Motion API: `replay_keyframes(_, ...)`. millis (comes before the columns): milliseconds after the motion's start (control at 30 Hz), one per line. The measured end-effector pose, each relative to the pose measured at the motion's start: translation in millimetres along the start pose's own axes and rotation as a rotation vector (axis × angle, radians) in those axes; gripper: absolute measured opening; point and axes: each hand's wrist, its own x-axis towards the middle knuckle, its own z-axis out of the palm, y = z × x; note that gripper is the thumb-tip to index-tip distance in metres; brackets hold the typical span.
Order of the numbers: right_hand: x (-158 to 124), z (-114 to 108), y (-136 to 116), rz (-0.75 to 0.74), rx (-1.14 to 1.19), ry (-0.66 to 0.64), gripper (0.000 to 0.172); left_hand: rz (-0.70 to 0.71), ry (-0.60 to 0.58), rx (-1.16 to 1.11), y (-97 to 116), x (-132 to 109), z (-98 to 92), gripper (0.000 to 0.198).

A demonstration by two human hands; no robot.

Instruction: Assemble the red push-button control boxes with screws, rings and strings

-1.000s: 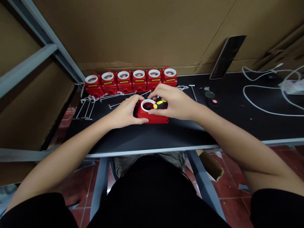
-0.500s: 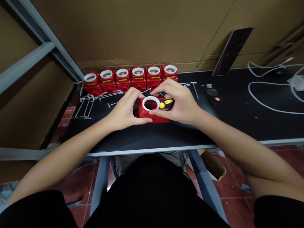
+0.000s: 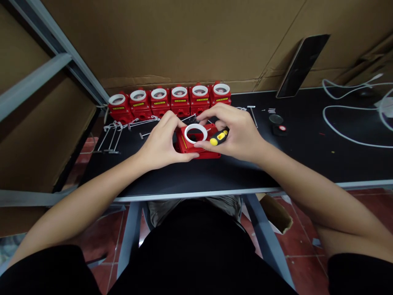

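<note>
A red housing (image 3: 202, 155) lies on the black bench in front of me, and a white ring (image 3: 188, 138) sits around the round opening of its upper red part. My left hand (image 3: 164, 143) grips the left side of this housing, thumb along the front and fingers behind. In my right hand (image 3: 235, 131) is a screwdriver (image 3: 221, 136) with a black and yellow handle, held against the palm. The thumb of that hand also touches the ring's front right edge. Its fingertips reach behind the housing, where the contact is partly hidden.
Several red units (image 3: 179, 100) with white rings stand in a row along the cardboard wall (image 3: 184, 41). T-shaped metal rods (image 3: 112, 141) with white cords lie at left. On the right are a small round disc (image 3: 276, 119), small screws (image 3: 272, 110), a dark panel (image 3: 302, 65) and a white cable (image 3: 344, 135).
The screwdriver handle has tilted in my right hand, its yellow end now lower and further right. The upper red part has turned slightly, showing a yellow label on its left. My left hand barely moved.
</note>
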Motion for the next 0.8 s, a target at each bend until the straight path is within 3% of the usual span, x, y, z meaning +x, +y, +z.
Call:
replay_keyframes(133,4.3,-29.1,20.0,0.066,-0.059,-0.133,0.051,0.006,0.013,0.01,-7.5,2.2,-2.5,0.071)
replay_keyframes(300,9.9,-67.5,26.2,0.437,-0.247,-0.405,0.032,0.021,0.009,0.013,-12.8,3.0,-2.2,0.071)
replay_keyframes(400,11.6,-73.8,18.0,0.654,-0.284,-0.518,0.027,0.027,0.014,0.008,-14.0,2.5,-1.2,0.071)
replay_keyframes(500,5.2,-68.0,23.4,0.765,-0.252,-0.698,0.035,0.049,0.012,-0.011,-14.3,2.3,-1.9,0.069)
replay_keyframes(600,-7.6,-58.1,44.3,0.703,-0.158,-0.757,0.04,0.08,-0.01,-0.021,-13.3,2.7,-3.2,0.068)
replay_keyframes(733,-17.1,-47.6,62.3,0.392,-0.267,-0.635,0.035,0.079,-0.047,-0.016,-11.0,3.7,-3.4,0.068)
replay_keyframes(800,-15.8,-44.2,60.9,0.365,-0.355,-0.599,0.034,0.061,-0.06,-0.011,-10.5,3.8,-2.9,0.07)
